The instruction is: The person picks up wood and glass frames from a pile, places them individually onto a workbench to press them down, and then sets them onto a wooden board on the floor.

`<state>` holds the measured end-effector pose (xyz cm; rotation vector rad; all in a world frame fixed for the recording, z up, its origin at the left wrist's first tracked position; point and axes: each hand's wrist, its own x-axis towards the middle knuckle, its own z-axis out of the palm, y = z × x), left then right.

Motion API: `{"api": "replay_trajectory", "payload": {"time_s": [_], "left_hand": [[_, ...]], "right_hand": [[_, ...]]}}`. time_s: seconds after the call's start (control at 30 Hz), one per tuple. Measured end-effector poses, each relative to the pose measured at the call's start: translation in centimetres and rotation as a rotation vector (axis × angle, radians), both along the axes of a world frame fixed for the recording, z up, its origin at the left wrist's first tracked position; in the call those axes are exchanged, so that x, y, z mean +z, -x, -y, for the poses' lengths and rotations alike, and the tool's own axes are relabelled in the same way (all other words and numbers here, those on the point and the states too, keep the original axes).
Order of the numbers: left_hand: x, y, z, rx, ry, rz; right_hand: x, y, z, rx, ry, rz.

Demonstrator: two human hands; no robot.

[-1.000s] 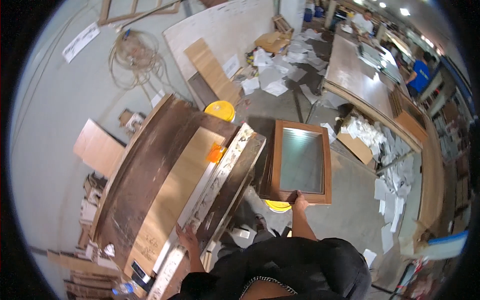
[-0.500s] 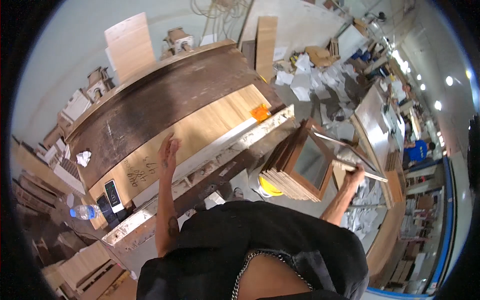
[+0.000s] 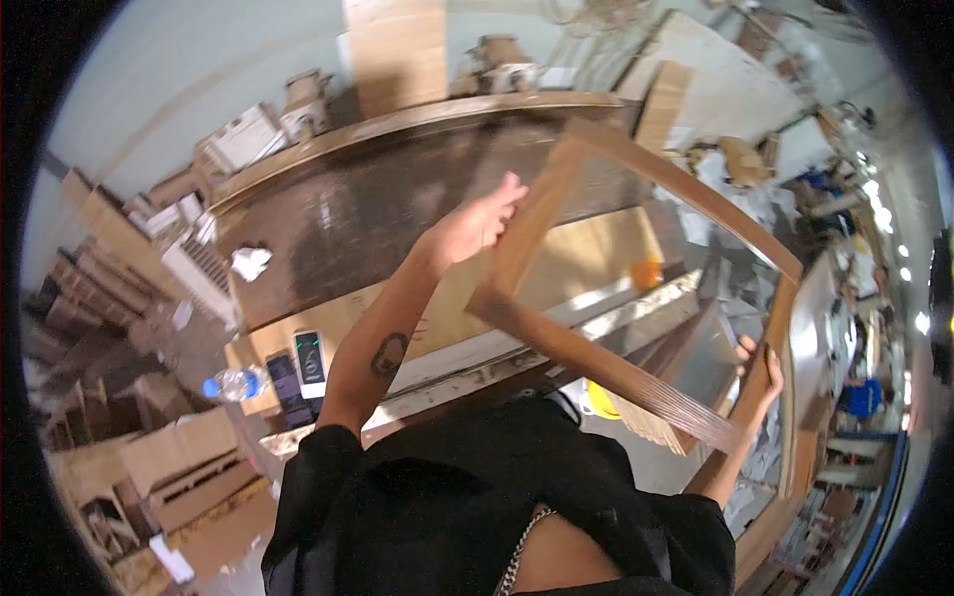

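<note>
A brown wooden frame (image 3: 611, 368) hangs tilted in the air over the near edge of the workbench, and the bench shows through its middle. My right hand (image 3: 765, 375) is closed around its right rail. My left hand (image 3: 482, 223) is beside the left rail with its fingers stretched out; whether it touches the wood I cannot tell. Below, a pale wooden board (image 3: 388, 310) with handwritten marks lies on the dark bench top (image 3: 397, 189). An orange item (image 3: 646, 274) on the board's right end is seen through the frame.
More frames stand in a stack (image 3: 646, 421) at the right, beside a yellow bucket (image 3: 601, 399). A white phone (image 3: 310, 364), a dark phone (image 3: 288, 389) and a water bottle (image 3: 237, 384) lie at the bench's left end. Crumpled paper (image 3: 250, 262) rests farther back.
My right hand has lifted the frame from the stack and swung it up and left over the bench. My left hand has moved right and away from me, up to the frame. The view has turned.
</note>
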<state>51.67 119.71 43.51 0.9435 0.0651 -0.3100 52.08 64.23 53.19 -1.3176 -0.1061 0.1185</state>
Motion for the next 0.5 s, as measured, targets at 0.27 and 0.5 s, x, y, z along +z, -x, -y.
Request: {"api": "replay_trajectory", "payload": {"time_s": [0.27, 0.5], "left_hand": [[-14.5, 5.5, -13.2, 0.904, -0.515, -0.591], [-21.2, 2.2, -24.1, 0.432, -1.217, -0.637]], "right_hand": [[-20.4, -21.9, -30.3, 0.392, 0.926, -0.154], [-27.8, -33.1, -43.5, 0.521, 1.337, 0.167]]}}
